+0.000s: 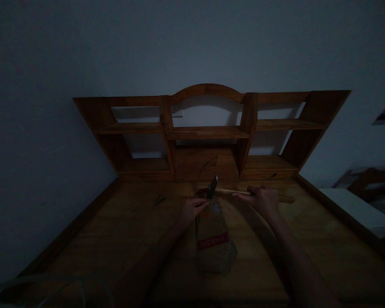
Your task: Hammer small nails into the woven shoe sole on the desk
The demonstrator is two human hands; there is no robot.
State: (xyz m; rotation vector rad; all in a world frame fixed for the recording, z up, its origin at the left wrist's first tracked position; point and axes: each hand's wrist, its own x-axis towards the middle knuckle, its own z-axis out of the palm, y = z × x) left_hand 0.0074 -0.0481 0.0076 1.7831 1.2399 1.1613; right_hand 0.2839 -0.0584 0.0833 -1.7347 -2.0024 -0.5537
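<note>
The scene is dim. My right hand (263, 201) is wrapped round the wooden handle of a hammer (231, 192), whose dark metal head sits near the middle of the wooden desk (115, 239). My left hand (190, 210) pinches something small and thin right under the hammer head, at the top end of a patterned brown piece with a red band (214, 239) that lies flat on the desk. What the left fingers hold is too small to name.
A wooden hutch with open shelves (208, 132) stands at the back of the desk against a pale wall. A small dark object (159, 199) lies on the desk to the left. Pale cables (67, 284) cross the near left corner. A white surface (356, 209) lies to the right.
</note>
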